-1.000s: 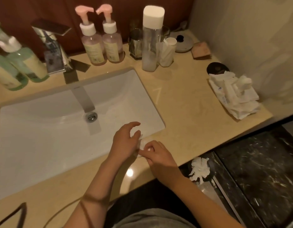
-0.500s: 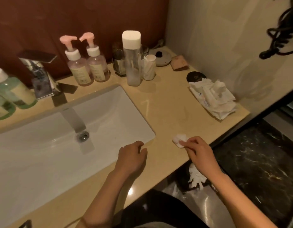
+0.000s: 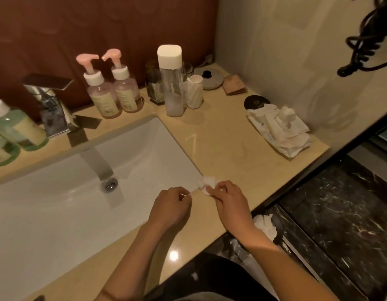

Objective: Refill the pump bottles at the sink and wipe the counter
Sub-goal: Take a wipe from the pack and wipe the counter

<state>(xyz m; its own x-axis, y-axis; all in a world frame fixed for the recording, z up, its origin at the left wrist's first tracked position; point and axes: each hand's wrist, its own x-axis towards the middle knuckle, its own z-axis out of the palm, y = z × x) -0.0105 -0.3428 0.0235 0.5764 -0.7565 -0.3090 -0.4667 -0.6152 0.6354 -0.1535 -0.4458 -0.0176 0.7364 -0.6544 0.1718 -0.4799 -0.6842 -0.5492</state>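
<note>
Two pink pump bottles (image 3: 114, 92) stand at the back of the beige counter (image 3: 227, 153), behind the white sink (image 3: 58, 203). Green bottles (image 3: 16, 129) stand at the far left beside the chrome faucet (image 3: 53, 109). My right hand (image 3: 229, 200) pinches a small white cotton pad (image 3: 207, 184) at the sink's front right corner. My left hand (image 3: 171, 206) is curled just left of it, over the sink rim, with a thin white bit between thumb and finger. A tall clear bottle with a white cap (image 3: 172, 83) stands right of the pump bottles.
A heap of white packets and tissues (image 3: 281, 131) lies at the counter's right end, with a black round lid (image 3: 254, 103) behind it. Glass cups (image 3: 154, 88), a grey lid (image 3: 210, 78) and a brown soap block (image 3: 235, 84) crowd the back. A bin with crumpled tissue (image 3: 264, 227) sits below on the dark floor.
My right hand carried the cotton pad out to the right over the counter and has come back to the sink's corner beside my left hand. The view has tilted slightly.
</note>
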